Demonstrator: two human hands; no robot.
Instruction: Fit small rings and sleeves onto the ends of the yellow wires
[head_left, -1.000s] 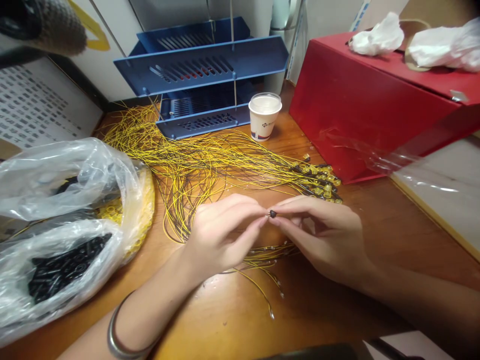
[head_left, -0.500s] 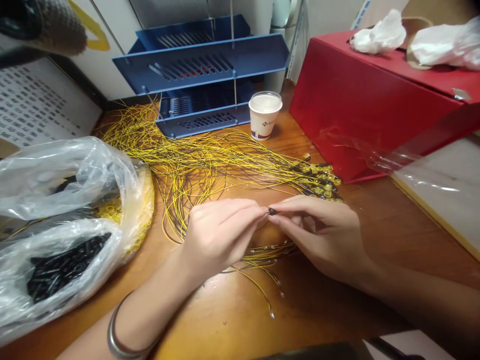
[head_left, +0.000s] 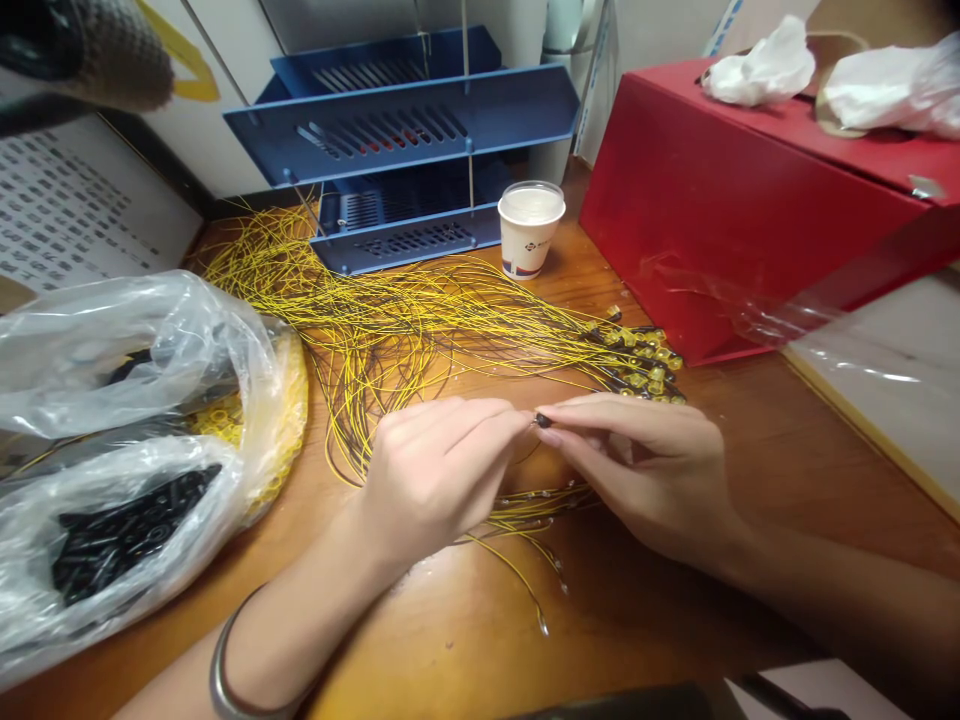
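Black part [head_left: 542,421]: one, small, raised over the table [head_left: 450,665] between both hands.
Right hand [head_left: 652,470]: thumb and forefinger grasping the black part at their tips, presumably because it is tiny.
Left hand [head_left: 439,475]: fingertips at the part's other side, perhaps steadying it; whether they pinch anything, cannot tell.
Loose wires [head_left: 517,520]: below the hands, likely for easy reach.
Wire heap [head_left: 390,300]: behind, yellow-ringed ends [head_left: 645,360] gathered rightward, seemingly against tangling.
Bag [head_left: 191,540]: left, mouth open, black pieces [head_left: 120,545] exposed, probably for picking.

Wooden table [head_left: 465,645], yellow wires [head_left: 420,300], white cup [head_left: 527,245]
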